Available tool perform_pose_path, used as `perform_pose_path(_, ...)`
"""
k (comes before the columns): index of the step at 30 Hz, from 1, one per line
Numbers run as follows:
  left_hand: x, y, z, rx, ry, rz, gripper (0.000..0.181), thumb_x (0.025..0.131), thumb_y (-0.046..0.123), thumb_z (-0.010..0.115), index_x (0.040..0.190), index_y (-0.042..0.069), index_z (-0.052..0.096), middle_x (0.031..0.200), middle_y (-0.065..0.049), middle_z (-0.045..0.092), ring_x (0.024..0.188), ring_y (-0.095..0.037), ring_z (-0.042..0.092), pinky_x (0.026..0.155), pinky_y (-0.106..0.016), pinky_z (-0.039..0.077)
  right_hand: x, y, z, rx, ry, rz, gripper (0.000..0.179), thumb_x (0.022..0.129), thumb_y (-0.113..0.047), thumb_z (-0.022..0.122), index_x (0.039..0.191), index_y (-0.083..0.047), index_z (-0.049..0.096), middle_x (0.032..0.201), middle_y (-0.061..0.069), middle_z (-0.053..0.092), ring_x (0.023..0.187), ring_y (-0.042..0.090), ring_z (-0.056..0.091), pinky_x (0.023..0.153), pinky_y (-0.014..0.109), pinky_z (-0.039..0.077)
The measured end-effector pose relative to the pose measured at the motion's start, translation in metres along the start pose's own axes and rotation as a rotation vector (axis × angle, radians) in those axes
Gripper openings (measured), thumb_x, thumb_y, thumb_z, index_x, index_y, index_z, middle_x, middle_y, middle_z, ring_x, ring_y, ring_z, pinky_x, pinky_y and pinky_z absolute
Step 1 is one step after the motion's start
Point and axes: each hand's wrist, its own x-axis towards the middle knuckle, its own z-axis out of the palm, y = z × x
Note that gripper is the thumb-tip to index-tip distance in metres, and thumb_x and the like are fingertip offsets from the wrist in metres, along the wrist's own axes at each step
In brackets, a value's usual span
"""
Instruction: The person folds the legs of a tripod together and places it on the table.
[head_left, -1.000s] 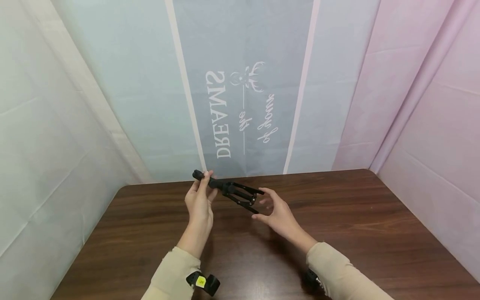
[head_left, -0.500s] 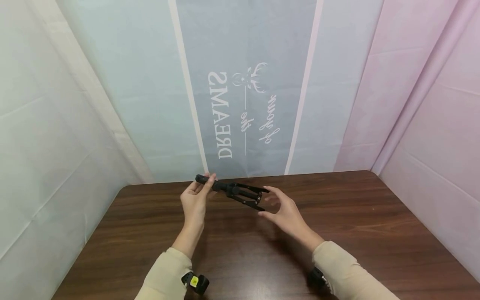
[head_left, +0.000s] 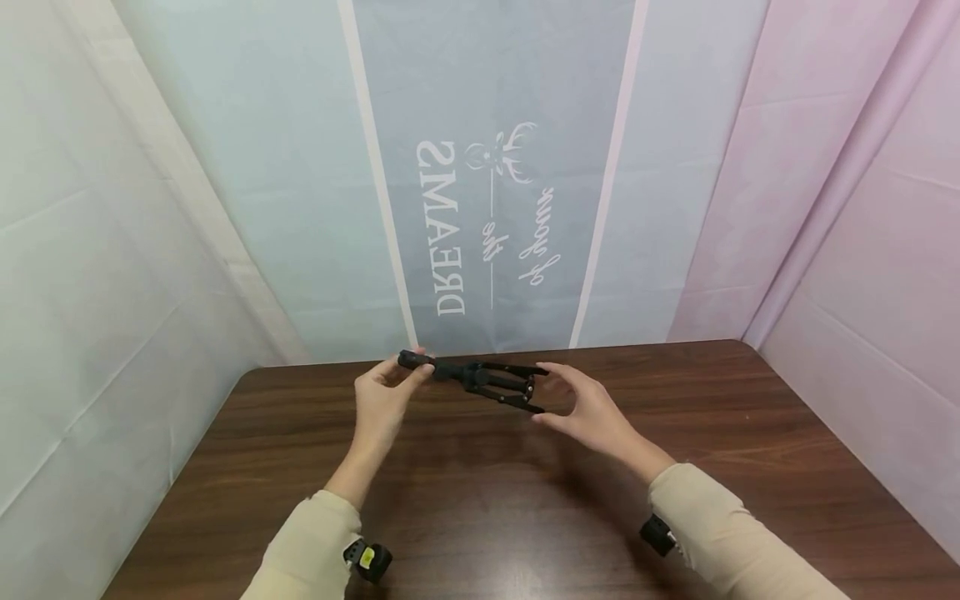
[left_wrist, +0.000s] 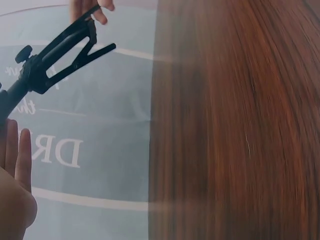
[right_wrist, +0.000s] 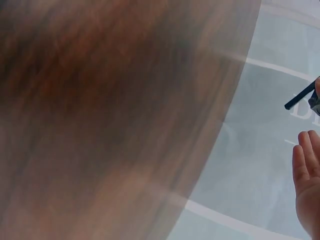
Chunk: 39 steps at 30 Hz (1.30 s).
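A small black tripod (head_left: 482,377) is held up over the table, its slim column to the left and its partly spread legs to the right. My left hand (head_left: 377,408) pinches the column near its end between thumb and fingers. At the other side, my right hand (head_left: 595,414) spans the legs, forefinger at one leg tip and thumb at another. The left wrist view shows the tripod's knob, struts and legs (left_wrist: 75,66), with fingertips of the right hand (left_wrist: 94,9) at the far end. Only one leg (right_wrist: 300,96) shows clearly in the right wrist view.
A dark brown wood-grain table (head_left: 480,517) lies below both hands. Behind it hangs a pale blue-grey cloth (head_left: 495,100) with mirrored lettering, and light cloth walls (head_left: 112,275) stand at both sides. Each beige sleeve carries a wrist camera (head_left: 367,560).
Both hands have shifted right with the tripod, which lies closer to level than before. The right forearm has moved outward, and the left hand's grip sits nearer the column's end.
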Motion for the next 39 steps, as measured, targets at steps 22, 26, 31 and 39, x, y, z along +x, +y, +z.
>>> perform_pose_path(22, 0.007, -0.007, -0.027, 0.2, -0.188, -0.106, 0.039, 0.081, 0.027, 0.084, 0.114, 0.009, 0.075, 0.106, -0.012, 0.072, 0.092, -0.026, 0.072, 0.071, -0.029, 0.058, 0.03, -0.007, -0.043, -0.103, -0.233, -0.063, 0.074, 0.077, -0.02, 0.088, 0.14, -0.003, 0.052, 0.115, 0.005, 0.068, 0.108, 0.026, 0.061, 0.091, 0.051, 0.05)
perform_pose_path(26, 0.009, -0.007, -0.029, 0.259, -0.219, -0.118, 0.038, 0.08, 0.028, 0.085, 0.113, 0.012, 0.076, 0.103, -0.01, 0.073, 0.09, -0.025, 0.072, 0.068, -0.028, 0.056, 0.035, -0.007, -0.047, -0.145, -0.26, -0.06, 0.074, 0.078, -0.024, 0.087, 0.14, -0.004, 0.053, 0.116, 0.003, 0.066, 0.11, 0.025, 0.06, 0.093, 0.051, 0.049)
perform_pose_path(31, 0.013, -0.011, -0.031, 0.341, -0.253, -0.112, 0.038, 0.078, 0.03, 0.086, 0.111, 0.014, 0.077, 0.096, -0.007, 0.073, 0.08, -0.02, 0.071, 0.064, -0.03, 0.054, 0.038, -0.005, -0.047, -0.201, -0.264, -0.066, 0.073, 0.076, -0.025, 0.088, 0.138, -0.005, 0.056, 0.119, 0.006, 0.064, 0.111, 0.026, 0.059, 0.091, 0.049, 0.049)
perform_pose_path(39, 0.018, -0.016, -0.031, 0.425, -0.303, -0.138, 0.032, 0.079, 0.02, 0.085, 0.11, 0.017, 0.077, 0.105, -0.007, 0.072, 0.074, -0.017, 0.07, 0.068, -0.041, 0.054, 0.037, 0.002, -0.043, -0.282, -0.232, -0.081, 0.069, 0.075, -0.032, 0.089, 0.133, -0.007, 0.061, 0.116, 0.005, 0.065, 0.108, 0.028, 0.061, 0.086, 0.049, 0.051)
